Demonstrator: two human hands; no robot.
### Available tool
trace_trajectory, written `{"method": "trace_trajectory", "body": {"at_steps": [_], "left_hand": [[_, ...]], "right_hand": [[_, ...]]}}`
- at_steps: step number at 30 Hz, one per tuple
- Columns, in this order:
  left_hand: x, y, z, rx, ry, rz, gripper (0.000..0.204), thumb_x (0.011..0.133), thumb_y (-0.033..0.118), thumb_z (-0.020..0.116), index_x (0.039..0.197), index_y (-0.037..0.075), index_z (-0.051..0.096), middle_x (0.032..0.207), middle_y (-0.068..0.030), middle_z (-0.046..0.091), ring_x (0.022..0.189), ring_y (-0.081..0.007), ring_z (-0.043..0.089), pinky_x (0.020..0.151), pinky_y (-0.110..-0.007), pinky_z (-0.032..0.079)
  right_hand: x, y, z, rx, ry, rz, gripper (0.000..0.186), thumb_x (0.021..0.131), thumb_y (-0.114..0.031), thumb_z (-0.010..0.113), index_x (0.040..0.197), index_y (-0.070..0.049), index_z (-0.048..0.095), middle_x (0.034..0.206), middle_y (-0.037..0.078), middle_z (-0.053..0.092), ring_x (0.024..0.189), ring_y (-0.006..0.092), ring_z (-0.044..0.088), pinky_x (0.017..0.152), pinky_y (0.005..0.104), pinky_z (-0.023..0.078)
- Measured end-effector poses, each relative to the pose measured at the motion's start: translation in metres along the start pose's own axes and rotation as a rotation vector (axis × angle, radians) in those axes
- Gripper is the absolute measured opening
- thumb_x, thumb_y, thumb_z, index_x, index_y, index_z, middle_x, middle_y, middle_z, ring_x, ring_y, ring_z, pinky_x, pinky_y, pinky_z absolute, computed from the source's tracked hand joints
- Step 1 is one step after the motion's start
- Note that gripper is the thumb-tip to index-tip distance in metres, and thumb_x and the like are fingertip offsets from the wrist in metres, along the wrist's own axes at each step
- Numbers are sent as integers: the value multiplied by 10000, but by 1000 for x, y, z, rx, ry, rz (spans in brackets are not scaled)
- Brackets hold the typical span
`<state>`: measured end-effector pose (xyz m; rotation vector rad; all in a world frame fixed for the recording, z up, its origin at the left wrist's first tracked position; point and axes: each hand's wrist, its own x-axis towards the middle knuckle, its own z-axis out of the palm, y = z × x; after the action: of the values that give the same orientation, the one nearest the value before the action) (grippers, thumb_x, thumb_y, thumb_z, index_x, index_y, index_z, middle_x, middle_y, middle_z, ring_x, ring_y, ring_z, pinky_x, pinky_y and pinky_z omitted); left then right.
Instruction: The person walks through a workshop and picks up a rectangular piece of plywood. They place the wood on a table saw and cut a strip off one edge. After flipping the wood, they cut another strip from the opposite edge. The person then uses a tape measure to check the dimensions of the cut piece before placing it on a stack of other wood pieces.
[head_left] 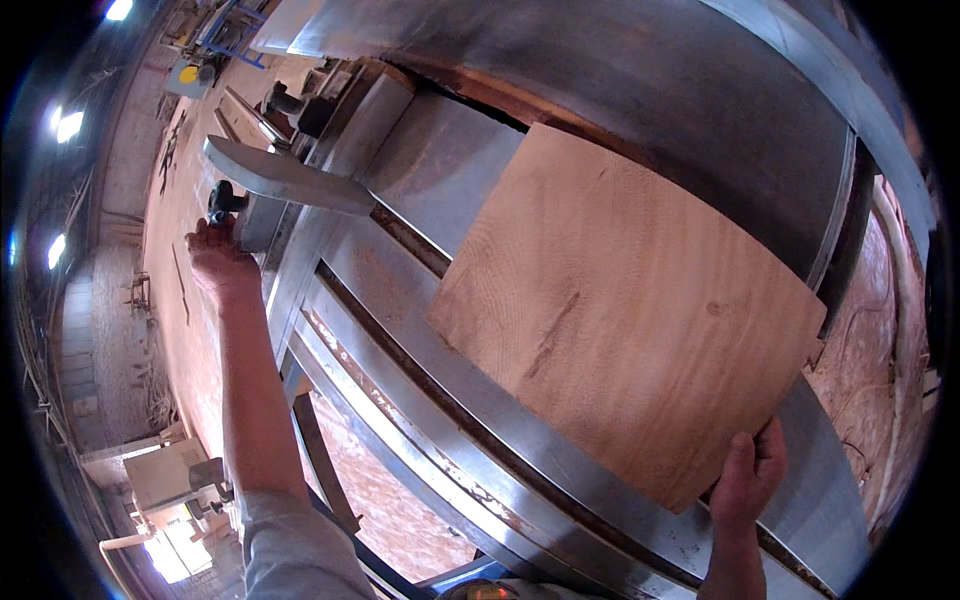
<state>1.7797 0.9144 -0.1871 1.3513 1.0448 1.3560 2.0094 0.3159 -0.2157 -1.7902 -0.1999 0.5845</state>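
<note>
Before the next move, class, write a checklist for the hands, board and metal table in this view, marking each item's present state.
1. Right hand holding the wooden board's near corner: ok.
2. Left hand at the black knob: ok.
3. Left hand's grip firm: cannot tell.
4. Board touching the curved grey bar: not ok, gap visible.
5. Board flat on the metal table: cannot tell, underside hidden.

Head-worn left fisheye; downward; close above
</note>
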Motion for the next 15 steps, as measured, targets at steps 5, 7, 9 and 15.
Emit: {"method": "trace_trajectory", "body": {"at_steps": [5,7,9,15], "left_hand": [[-15,10,30,-138,-24,-93,403,1007,390,347,1133,97,594,1073,-81,631,1043,-233,565,994,-394,393],[-22,9,27,-115,15,-108,372,997,360,363,1121,96,594,1069,-68,622,1023,-233,564,966,-388,405],[17,-10,-30,-176,9,-35,355,984,343,372,1091,99,607,1069,-62,629,1003,-232,571,955,-377,405],[-13,-3,26,44,-39,-6,319,968,343,402,1027,101,602,986,-88,639,960,-249,589,932,-382,428]], "right_hand": [[0,2,1,77,18,14,362,936,-200,513,1198,49,529,1089,89,610,991,150,552,904,316,431],[1,1,3,67,30,-1,358,936,-204,513,1189,48,534,1077,85,610,983,149,550,900,317,431],[2,-1,1,50,-16,-26,358,937,-212,519,1183,47,536,1066,83,610,972,147,551,888,317,434],[0,-1,1,-15,26,15,381,942,-244,532,1181,53,535,1064,85,612,964,149,555,874,313,438]]}}
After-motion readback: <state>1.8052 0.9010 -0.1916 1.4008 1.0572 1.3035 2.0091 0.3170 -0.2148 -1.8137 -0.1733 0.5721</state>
